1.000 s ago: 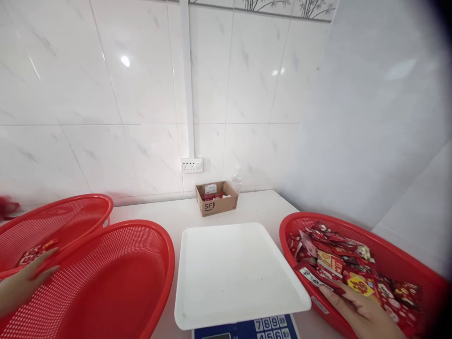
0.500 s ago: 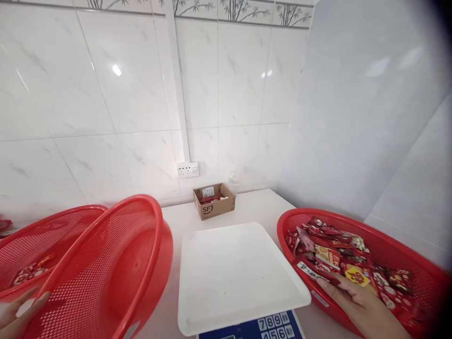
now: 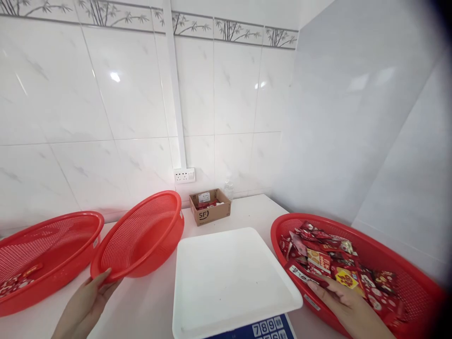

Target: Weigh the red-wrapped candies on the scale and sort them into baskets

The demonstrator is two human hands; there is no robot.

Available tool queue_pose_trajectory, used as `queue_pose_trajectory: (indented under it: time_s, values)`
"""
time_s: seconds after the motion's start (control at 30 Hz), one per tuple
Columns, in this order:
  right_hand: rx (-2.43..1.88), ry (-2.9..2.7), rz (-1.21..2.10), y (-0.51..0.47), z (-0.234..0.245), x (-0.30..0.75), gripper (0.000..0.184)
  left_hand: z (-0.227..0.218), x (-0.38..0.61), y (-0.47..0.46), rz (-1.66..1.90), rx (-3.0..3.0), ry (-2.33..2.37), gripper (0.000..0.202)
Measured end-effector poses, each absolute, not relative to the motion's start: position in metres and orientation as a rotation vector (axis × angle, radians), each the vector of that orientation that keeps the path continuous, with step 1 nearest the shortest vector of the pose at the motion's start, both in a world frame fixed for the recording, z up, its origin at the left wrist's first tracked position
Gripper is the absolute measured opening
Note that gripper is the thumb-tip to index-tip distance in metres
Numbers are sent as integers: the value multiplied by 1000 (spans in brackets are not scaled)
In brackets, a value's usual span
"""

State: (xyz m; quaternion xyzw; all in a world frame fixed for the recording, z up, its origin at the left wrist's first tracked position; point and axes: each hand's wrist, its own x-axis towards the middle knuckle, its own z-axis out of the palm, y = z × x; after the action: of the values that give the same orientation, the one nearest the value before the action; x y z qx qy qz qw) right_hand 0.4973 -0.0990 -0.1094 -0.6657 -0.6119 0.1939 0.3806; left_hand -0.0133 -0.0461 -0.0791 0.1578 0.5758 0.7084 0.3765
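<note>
My left hand (image 3: pixel 90 296) grips the near rim of a red plastic basket (image 3: pixel 141 230), which is tilted with its far side raised; I see nothing inside it. My right hand (image 3: pixel 344 301) reaches over the near rim of another red basket (image 3: pixel 399 254) on the right, its fingers closed on a dark red snack packet (image 3: pixel 304 274) with a white label. Under and beyond that hand lies a heap of red snack packets (image 3: pixel 328 245), one with a yellow patch. Between the hands sits a scale with a bare white tray (image 3: pixel 233 282).
At the left edge stands a third red basket (image 3: pixel 67 263) with some red packets (image 3: pixel 21 278) inside. An open cardboard box (image 3: pixel 213 214) and a clear plastic bottle (image 3: pixel 229 188) are near the tiled wall. The scale's blue keypad (image 3: pixel 268 328) shows below the tray.
The basket in my left hand has moved back and tipped lower, away from the left basket. My right hand has stayed with its packet over the right basket. The view has shifted slightly.
</note>
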Motion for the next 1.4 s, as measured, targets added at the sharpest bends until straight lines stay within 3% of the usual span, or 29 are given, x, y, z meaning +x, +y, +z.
queue_pose_trajectory:
  time_s: [0.07,0.2,0.27,0.53,0.77,1.0,1.2,1.4]
  values:
    - [-1700,-1570,495,-99,-109,497,41,-79,-5,-44,1794,408,1387,35]
    - [-1695,-1589,522,-99,-108,497,42,-72,12,-39,1854,446,1325,90]
    - [-1692,-1574,532,-99,-108,496,43,-69,21,-37,1837,418,1322,97]
    - [-1658,-1531,578,-98,-107,492,45,-101,39,-54,1783,353,1347,54]
    - [-1711,-1585,428,-97,-99,486,41,-125,59,-64,1805,683,1581,86]
    - [-1629,-1726,417,-89,-83,424,47,-101,95,-85,1607,1129,1734,64]
    - [-1528,-1992,463,-91,-63,388,48,-99,129,-82,1346,1574,1544,59]
    - [-1942,-1834,316,-83,-57,456,40,-114,131,-74,1393,1760,1517,51]
